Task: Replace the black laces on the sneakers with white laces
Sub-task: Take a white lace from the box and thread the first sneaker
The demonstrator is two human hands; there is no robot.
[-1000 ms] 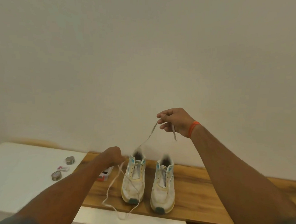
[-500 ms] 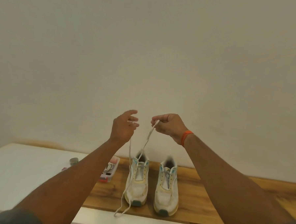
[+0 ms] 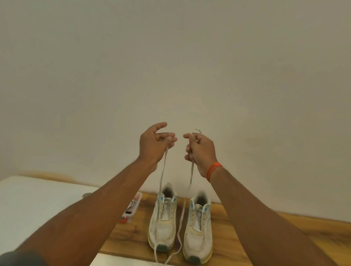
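Two white sneakers (image 3: 181,224) stand side by side near the wooden counter's (image 3: 235,248) front edge. Left hand (image 3: 152,145) and right hand (image 3: 201,152), raised apart, each pinch the white lace (image 3: 162,179), whose loop droops past that edge. A small case (image 3: 131,208) is half hidden behind the left forearm.

The wooden table (image 3: 236,233) bears 2 sneakers (image 3: 162,223) — side by side — and a small plastic case (image 3: 131,208).

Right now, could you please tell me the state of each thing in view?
left hand: raised, pinching one end of the lace
right hand: raised, gripping the other end
white lace: hanging in a loop, not threaded
left sneaker: upright on the wooden shelf, unlaced
right sneaker: upright beside it
small case: open
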